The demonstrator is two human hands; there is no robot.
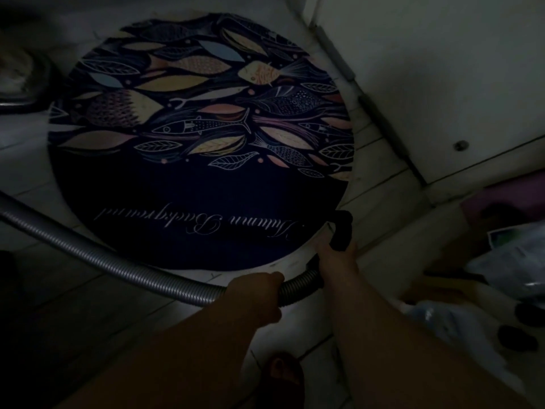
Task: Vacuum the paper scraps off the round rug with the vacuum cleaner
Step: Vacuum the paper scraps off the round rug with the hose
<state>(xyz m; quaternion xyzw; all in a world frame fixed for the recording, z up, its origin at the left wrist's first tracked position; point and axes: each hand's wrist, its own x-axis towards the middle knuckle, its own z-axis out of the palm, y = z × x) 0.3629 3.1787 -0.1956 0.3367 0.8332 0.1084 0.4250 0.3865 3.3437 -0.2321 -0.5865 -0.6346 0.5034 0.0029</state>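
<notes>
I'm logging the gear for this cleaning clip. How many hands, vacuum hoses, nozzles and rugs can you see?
hands: 2, left hand and right hand
grey vacuum hose: 1
black nozzle: 1
round rug: 1
Total: 5

Pale tiled floor (pixel 383 196), white cabinet (pixel 442 69), plastic bags (pixel 513 255) at right

Your head-worn wide-angle camera is looking forward and steeply down, taking in the whole round rug (pixel 200 143) on the tiled floor (pixel 380 184) ahead, while your left hand (pixel 256 293) and right hand (pixel 336 261) are reaching in close below.
</notes>
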